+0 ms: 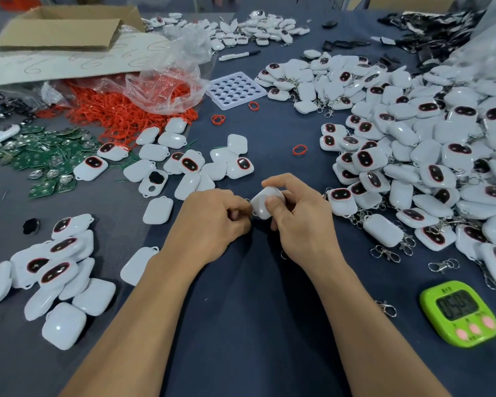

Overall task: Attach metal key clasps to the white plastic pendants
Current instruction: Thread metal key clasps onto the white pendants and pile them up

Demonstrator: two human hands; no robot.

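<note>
At the middle of the table my right hand (pixel 295 216) grips a white plastic pendant (pixel 262 203), thumb on its back. My left hand (pixel 215 219) pinches a small metal clasp ring (pixel 247 200) against the pendant's left corner; most of the clasp is hidden by my fingers. Loose metal clasps (pixel 385 253) lie to the right. A big heap of white pendants (pixel 413 156), many with clasps on them, fills the right side. Smaller groups of pendants without clasps (pixel 184 164) lie ahead, and more plain pendants (pixel 55 270) at the left.
A green timer (pixel 460 313) sits at the near right. Red rubber rings (pixel 126 113) spill from a plastic bag, green circuit boards (pixel 46 159) lie at the left, a white hole tray (pixel 235 90) and a cardboard box (pixel 66 27) stand further back. A marker (pixel 239 55) lies beyond.
</note>
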